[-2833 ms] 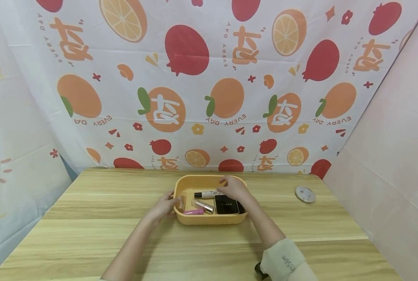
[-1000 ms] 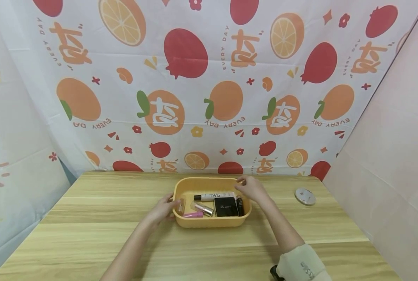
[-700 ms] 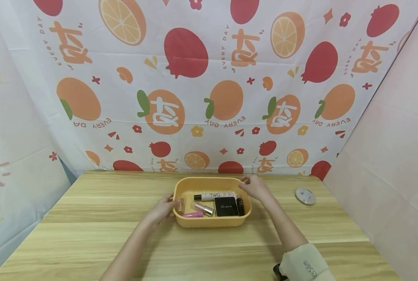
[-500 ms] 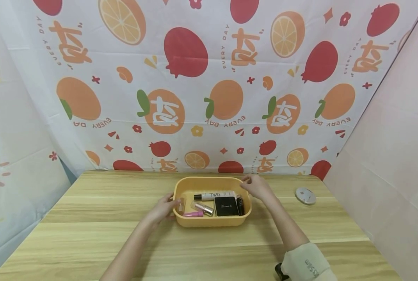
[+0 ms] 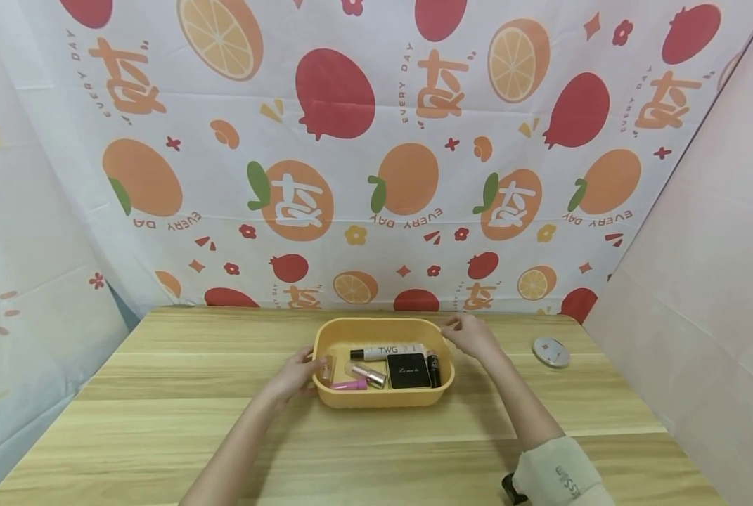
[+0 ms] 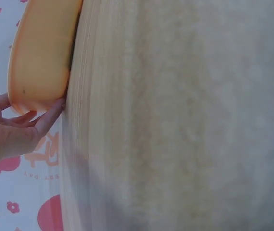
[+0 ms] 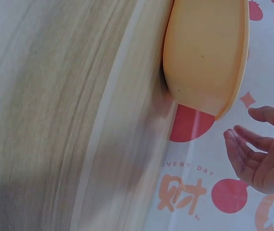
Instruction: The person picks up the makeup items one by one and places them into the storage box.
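A yellow plastic basket stands on the wooden table. My left hand grips its left end, thumb over the rim and fingers against the outer wall. Just off the basket's right end is my right hand, holding nothing, its fingers loosely bent; the right wrist view shows a gap between that hand and the basket wall. Inside lie a white tube marked TWG, a black square case, a black tube, a silver lipstick, a pink tube and a small clear bottle.
A round silver-white case lies on the table to the right of the basket. Behind the table hangs a fruit-print cloth, with pale cloth at the sides.
My right hand came out from over the basket's contents, passed the right rim and drifted slightly further right. The black tube at the right end came into full view. The left hand keeps its hold.
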`<state>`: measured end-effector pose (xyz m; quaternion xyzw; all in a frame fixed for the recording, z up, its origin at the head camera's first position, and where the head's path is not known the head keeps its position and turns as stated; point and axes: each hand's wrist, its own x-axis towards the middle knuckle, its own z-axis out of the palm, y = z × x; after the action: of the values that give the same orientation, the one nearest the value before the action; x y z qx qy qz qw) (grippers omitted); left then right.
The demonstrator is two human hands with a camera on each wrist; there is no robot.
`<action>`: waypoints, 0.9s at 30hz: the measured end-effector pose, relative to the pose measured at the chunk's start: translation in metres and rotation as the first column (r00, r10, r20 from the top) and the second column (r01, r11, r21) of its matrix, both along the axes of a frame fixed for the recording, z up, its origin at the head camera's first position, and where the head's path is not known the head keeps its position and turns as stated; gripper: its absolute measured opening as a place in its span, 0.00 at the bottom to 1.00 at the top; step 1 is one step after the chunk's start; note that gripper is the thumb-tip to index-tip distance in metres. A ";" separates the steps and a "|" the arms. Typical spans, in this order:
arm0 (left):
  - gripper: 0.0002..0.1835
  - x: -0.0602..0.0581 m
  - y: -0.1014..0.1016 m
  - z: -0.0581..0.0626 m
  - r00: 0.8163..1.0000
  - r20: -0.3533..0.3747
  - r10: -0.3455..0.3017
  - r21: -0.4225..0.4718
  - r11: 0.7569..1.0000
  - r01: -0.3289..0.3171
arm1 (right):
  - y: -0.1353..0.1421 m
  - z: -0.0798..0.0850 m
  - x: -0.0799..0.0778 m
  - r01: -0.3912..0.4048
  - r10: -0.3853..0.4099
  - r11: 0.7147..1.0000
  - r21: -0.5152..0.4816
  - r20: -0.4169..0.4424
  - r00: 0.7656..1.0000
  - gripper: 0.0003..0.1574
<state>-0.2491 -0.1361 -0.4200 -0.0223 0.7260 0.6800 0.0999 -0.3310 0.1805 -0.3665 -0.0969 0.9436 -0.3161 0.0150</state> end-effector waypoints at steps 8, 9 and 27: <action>0.30 0.000 0.001 0.002 1.000 -0.007 -0.002 -0.011 1.000 0.002 | 0.009 0.002 -0.003 0.005 -0.005 1.000 0.027 -0.024 1.000 0.21; 0.30 0.000 0.001 0.002 1.000 -0.005 -0.002 -0.012 1.000 0.002 | 0.010 0.002 -0.003 0.007 -0.006 1.000 0.030 -0.022 1.000 0.21; 0.29 0.002 0.002 0.001 1.000 -0.009 0.005 -0.021 1.000 -0.005 | 0.026 0.002 -0.007 0.029 -0.029 1.000 -0.004 0.011 1.000 0.22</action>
<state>-0.2468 -0.1345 -0.4188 -0.0221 0.7334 0.6728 0.0946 -0.3378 0.2065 -0.3647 -0.0815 0.9443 -0.3186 0.0154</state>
